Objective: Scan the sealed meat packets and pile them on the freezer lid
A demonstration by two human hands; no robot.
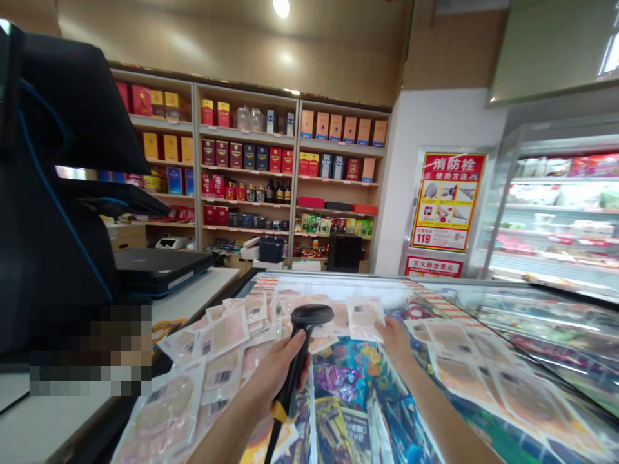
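Note:
My left hand is wrapped round the handle of a black barcode scanner, whose cable runs down from a yellow-marked base. At its far right, my right hand grips the edge of a flat clear packet with a printed label. Many similar packets lie overlapping on the glass top to the left, some showing barcodes. Another group of packets is spread on the right. Beneath the glass, colourful wrapped goods are visible between my forearms.
A black point-of-sale monitor and a flat black device stand on the white counter at left. Shelves of boxes line the back wall. A red poster hangs beside a lit display fridge at right.

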